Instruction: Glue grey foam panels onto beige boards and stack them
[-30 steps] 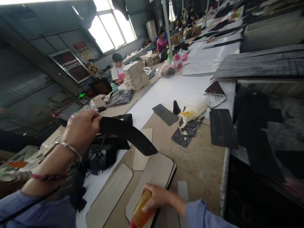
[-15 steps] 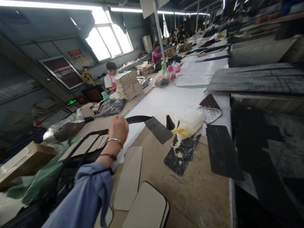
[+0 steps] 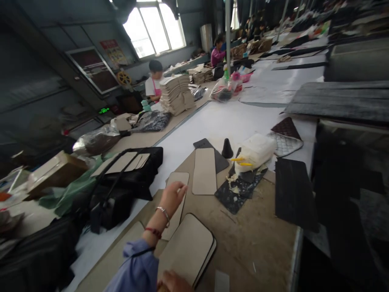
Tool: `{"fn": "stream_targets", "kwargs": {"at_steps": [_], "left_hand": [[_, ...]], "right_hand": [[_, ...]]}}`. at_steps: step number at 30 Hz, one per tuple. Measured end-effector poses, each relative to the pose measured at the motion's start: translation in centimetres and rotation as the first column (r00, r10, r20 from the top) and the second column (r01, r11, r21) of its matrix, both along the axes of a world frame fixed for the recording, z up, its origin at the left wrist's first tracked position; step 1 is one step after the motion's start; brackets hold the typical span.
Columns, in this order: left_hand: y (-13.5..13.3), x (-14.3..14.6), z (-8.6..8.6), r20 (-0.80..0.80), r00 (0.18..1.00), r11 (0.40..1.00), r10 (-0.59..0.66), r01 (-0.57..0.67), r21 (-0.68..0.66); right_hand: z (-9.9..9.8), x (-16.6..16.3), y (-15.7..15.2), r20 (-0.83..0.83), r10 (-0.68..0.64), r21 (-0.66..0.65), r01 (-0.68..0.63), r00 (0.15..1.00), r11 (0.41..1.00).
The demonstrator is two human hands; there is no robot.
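My left hand (image 3: 173,198), with a bracelet at the wrist, is over a beige panel (image 3: 180,179) with rounded corners. Its fingers are loosely bent and nothing shows in them. Farther off, another beige panel (image 3: 204,172) lies flat, partly over a dark grey panel (image 3: 221,160). At the bottom edge my right hand (image 3: 175,282) is blurred and cut off, against the near end of a small stack of dark-edged beige panels (image 3: 188,243). Its fingers look curled around a small tan piece that I cannot make out.
A black bag (image 3: 133,170) with beige pieces on it lies left. Ahead are a black cone (image 3: 227,149), a whitish plastic container (image 3: 257,150) with yellow sticks, and a dark sheet (image 3: 294,190) at the right edge. A co-worker (image 3: 154,83) sits behind a tall stack (image 3: 176,93).
The panel my left hand held edge-on now lies flat farther off, and that hand has come back toward me. My right hand has come into view at the bottom. The view has shifted left.
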State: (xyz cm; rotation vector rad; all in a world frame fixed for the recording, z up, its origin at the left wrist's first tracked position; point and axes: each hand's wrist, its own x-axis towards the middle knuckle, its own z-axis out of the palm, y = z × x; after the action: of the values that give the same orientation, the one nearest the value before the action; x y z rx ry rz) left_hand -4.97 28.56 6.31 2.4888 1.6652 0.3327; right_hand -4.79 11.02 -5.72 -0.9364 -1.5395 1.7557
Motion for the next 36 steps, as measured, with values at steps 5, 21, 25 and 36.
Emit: {"fn": "stream_targets", "kwargs": {"at_steps": [5,21,25,36], "left_hand": [[-12.7,-13.5,3.9,0.296,0.849,0.84,0.437,-0.503,0.203],[-33.4,-14.4,-10.5,0.193,0.925,0.893,0.328,-0.371,0.257],[-32.0,-14.7,-13.5,0.147,0.936,0.881,0.321,-0.352,0.317],[-32.3,-15.2,-13.9,0.142,0.935,0.883,0.324,-0.353,0.309]], "right_hand": [[1.4,1.2,-0.2,-0.139,0.036,-0.221,-0.067,0.99,0.973],[5.6,3.5,-3.3,0.106,-0.334,0.007,0.335,0.937,0.942],[5.8,3.4,-3.5,0.284,-0.443,0.549,0.235,0.85,0.802],[6.4,1.4,-3.8,0.319,-0.42,0.881,-0.102,0.85,0.462]]}}
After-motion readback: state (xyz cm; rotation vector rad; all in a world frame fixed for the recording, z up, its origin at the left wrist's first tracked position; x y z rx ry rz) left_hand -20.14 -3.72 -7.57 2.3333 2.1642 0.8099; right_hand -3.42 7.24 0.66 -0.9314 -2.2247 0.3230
